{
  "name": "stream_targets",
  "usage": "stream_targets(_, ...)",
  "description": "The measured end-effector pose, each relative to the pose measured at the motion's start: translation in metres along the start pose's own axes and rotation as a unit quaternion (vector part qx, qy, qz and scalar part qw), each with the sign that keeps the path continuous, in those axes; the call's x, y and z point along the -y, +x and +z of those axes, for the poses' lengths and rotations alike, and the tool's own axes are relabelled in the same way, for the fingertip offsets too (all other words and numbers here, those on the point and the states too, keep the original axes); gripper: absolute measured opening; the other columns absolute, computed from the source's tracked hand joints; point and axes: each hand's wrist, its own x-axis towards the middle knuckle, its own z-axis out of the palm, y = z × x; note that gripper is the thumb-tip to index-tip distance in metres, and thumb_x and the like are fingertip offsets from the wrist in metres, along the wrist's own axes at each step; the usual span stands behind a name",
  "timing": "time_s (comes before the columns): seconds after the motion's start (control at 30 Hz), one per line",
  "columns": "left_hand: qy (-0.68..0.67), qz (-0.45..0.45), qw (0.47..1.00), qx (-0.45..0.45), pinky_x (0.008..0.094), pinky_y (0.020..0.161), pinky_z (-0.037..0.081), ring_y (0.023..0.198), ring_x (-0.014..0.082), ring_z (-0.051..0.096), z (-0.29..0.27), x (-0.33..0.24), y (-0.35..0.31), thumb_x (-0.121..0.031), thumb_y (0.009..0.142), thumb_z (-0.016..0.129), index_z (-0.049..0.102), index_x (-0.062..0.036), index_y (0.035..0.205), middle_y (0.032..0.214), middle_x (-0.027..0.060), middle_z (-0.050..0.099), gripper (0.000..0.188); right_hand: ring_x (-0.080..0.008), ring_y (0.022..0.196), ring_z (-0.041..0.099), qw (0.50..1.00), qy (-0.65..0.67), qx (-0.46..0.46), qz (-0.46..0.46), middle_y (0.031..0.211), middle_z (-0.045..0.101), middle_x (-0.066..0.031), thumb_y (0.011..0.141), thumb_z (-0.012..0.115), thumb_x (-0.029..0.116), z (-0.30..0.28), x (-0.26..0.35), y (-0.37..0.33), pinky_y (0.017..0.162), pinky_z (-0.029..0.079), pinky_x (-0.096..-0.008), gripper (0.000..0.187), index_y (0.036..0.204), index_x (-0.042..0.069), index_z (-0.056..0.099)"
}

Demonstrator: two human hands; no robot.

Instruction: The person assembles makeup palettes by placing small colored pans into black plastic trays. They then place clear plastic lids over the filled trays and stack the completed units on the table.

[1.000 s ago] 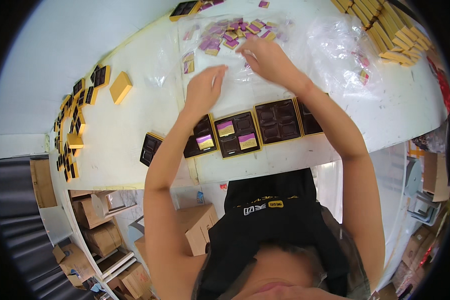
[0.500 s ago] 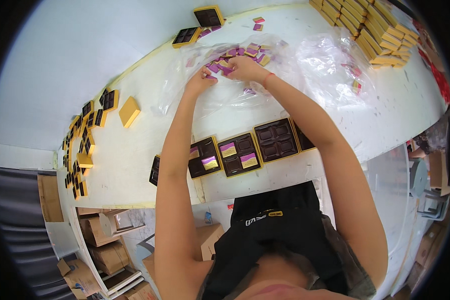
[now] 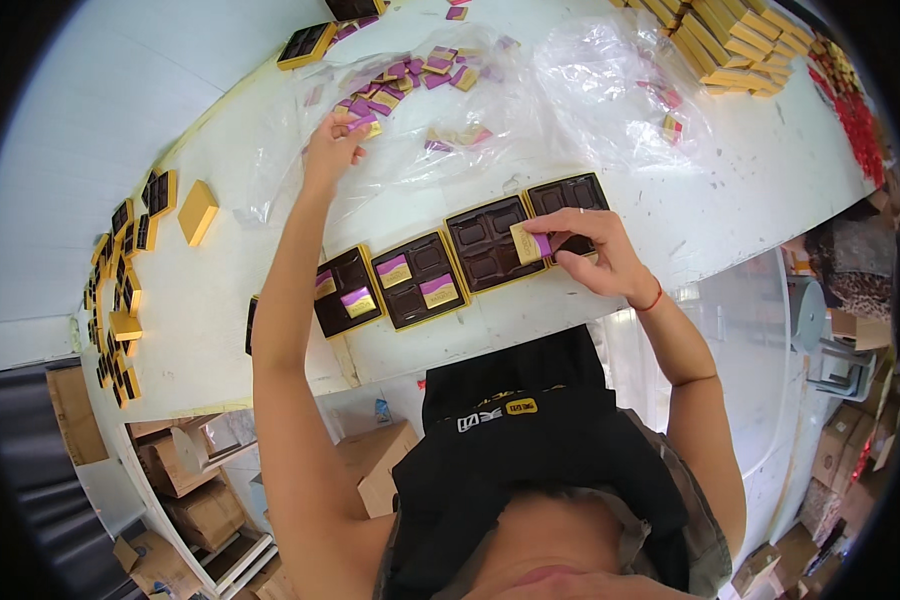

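My right hand (image 3: 602, 252) pinches a gold-and-purple wrapped chocolate square (image 3: 526, 246) at the lower right compartment of an open gold box (image 3: 483, 232) with a dark four-part tray. To its left, another box (image 3: 425, 258) has two wrapped squares in it, and so does the box (image 3: 348, 268) beside that one. A further box (image 3: 560, 195) lies partly under my right hand. Farther off, my left hand (image 3: 332, 150) has its fingers closed on another wrapped square (image 3: 364, 126), at the edge of a loose pile of wrapped squares (image 3: 410, 80) on clear plastic.
Crumpled clear plastic bags (image 3: 615, 95) spread over the far side of the white table (image 3: 750, 190). Stacked gold boxes (image 3: 735, 45) stand at the far right. A row of boxes with dark trays (image 3: 120, 260) curves along the left edge, near a gold lid (image 3: 198, 212).
My right hand has come back from the pile to the box row with a wrapped square. My left hand has stayed near the pile. The whole view has shifted somewhat.
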Motion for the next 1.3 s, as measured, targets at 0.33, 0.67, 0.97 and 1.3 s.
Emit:
stream_targets(0.33, -0.052, 0.03, 0.976, 0.21, 0.0224, 0.06, 0.042, 0.068, 0.0035, 0.054, 0.06, -0.059, -0.149, -0.004, 0.089, 0.066, 0.061, -0.0034, 0.106, 0.073, -0.0018, 0.064, 0.018, -0.0112, 0.076, 0.06, 0.99, 0.065, -0.083, 0.097, 0.096, 0.065, -0.0056, 0.09, 0.061, -0.002, 0.014, -0.01, -0.006, 0.07, 0.05, -0.0256, 0.021, 0.111, 0.001, 0.062)
stream_targets(0.67, 0.143, 0.136, 0.965, 0.171, 0.0247, 0.052, 0.038, 0.053, 0.0071, 0.047, 0.073, -0.052, -0.165, -0.001, 0.085, 0.068, 0.063, -0.0072, 0.105, 0.074, 0.0019, 0.059, 0.022, -0.027, 0.079, 0.063, 0.99, -0.137, -0.009, -0.01, 0.09, 0.065, -0.0107, 0.084, 0.065, -0.003, 0.021, -0.013, -0.003, 0.072, 0.051, -0.0345, 0.02, 0.103, 0.003, 0.066)
stream_targets(0.97, 0.334, 0.291, 0.895, 0.058, 0.0304, 0.059, 0.046, 0.069, 0.0184, 0.059, 0.074, -0.051, -0.174, -0.015, 0.085, 0.071, 0.069, -0.0121, 0.106, 0.1, 0.002, 0.062, 0.021, -0.0245, 0.098, 0.059, 0.952, -0.272, 0.099, -0.103, 0.101, 0.065, -0.0065, 0.079, 0.069, 0.001, 0.017, -0.019, 0.0, 0.084, 0.048, -0.0376, 0.028, 0.106, 0.007, 0.069)
stream_targets(1.3, 0.502, 0.381, 0.769, 0.108, 0.047, 0.116, 0.026, 0.142, 0.0361, 0.032, 0.08, -0.038, -0.203, -0.052, 0.09, 0.058, 0.057, 0.003, 0.131, 0.143, 0.0167, 0.05, 0.068, -0.0263, 0.13, 0.046, 0.863, -0.476, 0.089, -0.145, 0.127, 0.056, -0.0069, 0.084, 0.065, 0.013, 0.028, -0.017, -0.03, 0.109, 0.034, -0.0458, 0.04, 0.124, 0.007, 0.062)
